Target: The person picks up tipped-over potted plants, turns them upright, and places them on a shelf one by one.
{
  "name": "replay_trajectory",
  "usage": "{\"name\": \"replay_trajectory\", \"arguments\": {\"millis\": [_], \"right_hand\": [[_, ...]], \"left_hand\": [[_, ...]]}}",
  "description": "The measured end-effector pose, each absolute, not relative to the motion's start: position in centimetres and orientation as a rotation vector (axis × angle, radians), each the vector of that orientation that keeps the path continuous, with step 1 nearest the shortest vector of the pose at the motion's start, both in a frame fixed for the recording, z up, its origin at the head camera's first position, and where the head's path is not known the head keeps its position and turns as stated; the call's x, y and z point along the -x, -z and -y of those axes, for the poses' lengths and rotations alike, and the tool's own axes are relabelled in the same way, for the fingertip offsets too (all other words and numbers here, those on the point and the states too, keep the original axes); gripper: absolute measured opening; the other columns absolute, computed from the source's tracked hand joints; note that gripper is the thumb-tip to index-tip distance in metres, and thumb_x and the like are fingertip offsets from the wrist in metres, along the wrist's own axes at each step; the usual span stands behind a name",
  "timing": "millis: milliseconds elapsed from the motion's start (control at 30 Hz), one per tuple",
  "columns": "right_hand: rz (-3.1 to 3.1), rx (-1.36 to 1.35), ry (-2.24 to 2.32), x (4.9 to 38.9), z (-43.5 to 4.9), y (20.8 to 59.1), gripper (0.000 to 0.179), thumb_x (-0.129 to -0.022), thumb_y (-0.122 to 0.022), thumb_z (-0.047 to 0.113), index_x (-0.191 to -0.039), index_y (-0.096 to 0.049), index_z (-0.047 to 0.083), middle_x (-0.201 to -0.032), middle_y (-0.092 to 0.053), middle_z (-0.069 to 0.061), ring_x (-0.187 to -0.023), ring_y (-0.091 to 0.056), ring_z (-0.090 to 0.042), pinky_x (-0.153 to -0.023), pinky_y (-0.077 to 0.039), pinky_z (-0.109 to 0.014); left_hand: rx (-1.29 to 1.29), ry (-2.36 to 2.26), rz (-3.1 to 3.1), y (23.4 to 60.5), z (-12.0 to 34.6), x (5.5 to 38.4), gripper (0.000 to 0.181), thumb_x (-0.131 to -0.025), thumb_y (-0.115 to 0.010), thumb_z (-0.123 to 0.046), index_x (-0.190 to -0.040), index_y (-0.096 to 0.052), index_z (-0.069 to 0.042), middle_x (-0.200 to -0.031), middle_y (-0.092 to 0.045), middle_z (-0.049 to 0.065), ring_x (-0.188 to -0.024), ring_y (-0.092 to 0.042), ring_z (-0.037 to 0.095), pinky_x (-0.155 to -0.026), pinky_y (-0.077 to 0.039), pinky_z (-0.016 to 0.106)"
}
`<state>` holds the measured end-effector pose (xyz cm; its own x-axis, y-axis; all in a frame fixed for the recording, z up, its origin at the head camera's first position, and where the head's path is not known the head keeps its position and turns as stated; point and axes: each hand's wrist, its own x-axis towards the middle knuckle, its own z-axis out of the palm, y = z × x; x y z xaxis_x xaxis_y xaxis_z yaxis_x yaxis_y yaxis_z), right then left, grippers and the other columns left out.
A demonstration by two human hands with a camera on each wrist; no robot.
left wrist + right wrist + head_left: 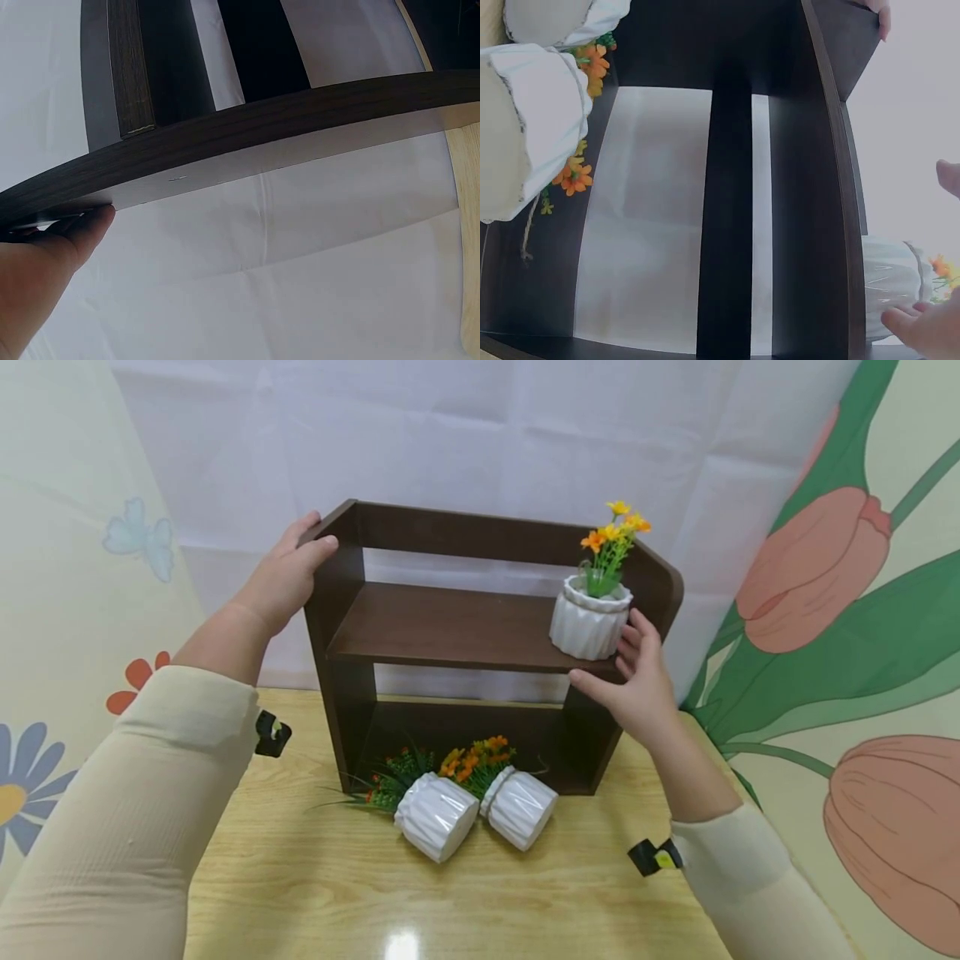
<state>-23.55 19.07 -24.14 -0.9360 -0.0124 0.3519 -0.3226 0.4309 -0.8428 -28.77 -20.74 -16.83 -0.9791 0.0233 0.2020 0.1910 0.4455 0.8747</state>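
A dark brown two-tier shelf [450, 622] stands upright on the table. At its left side panel, my left hand [281, 577] grips the upper edge. A white ribbed pot [588, 625] with yellow and orange flowers stands upright at the right end of the upper tier. Fingers of my right hand [633, 681] touch that pot's right side; the thumb is spread away near the board's front edge. Two more white pots lie tipped before the lower tier: one pot [437, 817] with red-dotted greenery, another pot [519, 807] with orange flowers.
The light wood table [465, 902] carries the shelf and the tipped pots. Behind the shelf hangs a white cloth [465, 435]. A wall with painted tulips [810, 577] rises close on the right, and a flower-painted wall [67, 635] on the left.
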Motion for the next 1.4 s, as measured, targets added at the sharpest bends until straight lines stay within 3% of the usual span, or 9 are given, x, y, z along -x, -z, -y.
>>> {"name": "replay_trajectory", "arguments": {"millis": [267,733,1400], "right_hand": [[2.372,-0.445,-1.584,22.5,-19.0,25.3,0.101,-0.084,-0.075,0.008,-0.157,-0.005,0.016,-0.158,-0.027,-0.016,-0.145,-0.030,-0.031,-0.118,-0.027,-0.049],[2.410,-0.554,-1.739,22.3,-18.5,29.1,0.100,-0.082,-0.072,-0.004,-0.156,-0.007,0.010,-0.159,-0.021,-0.019,-0.147,-0.026,-0.036,-0.117,-0.026,-0.053],[2.617,-0.601,-1.693,22.2,-17.4,34.1,0.101,-0.084,-0.078,0.014,-0.157,-0.008,0.012,-0.159,-0.023,-0.019,-0.146,-0.026,-0.039,-0.116,-0.028,-0.055]], "left_hand": [[0.185,1.553,2.533,16.8,20.7,28.7,0.070,-0.100,-0.029,-0.053,-0.158,0.003,-0.030,-0.167,0.007,0.003,-0.153,0.002,0.029,-0.121,-0.006,0.058],[0.173,1.554,2.537,16.8,20.7,28.7,0.070,-0.100,-0.030,-0.054,-0.158,0.003,-0.032,-0.167,0.005,0.003,-0.153,-0.001,0.029,-0.121,-0.008,0.058],[0.182,1.575,2.527,16.8,20.7,28.8,0.069,-0.100,-0.029,-0.053,-0.158,0.003,-0.032,-0.167,0.003,0.005,-0.152,-0.005,0.030,-0.121,-0.009,0.057]]}}
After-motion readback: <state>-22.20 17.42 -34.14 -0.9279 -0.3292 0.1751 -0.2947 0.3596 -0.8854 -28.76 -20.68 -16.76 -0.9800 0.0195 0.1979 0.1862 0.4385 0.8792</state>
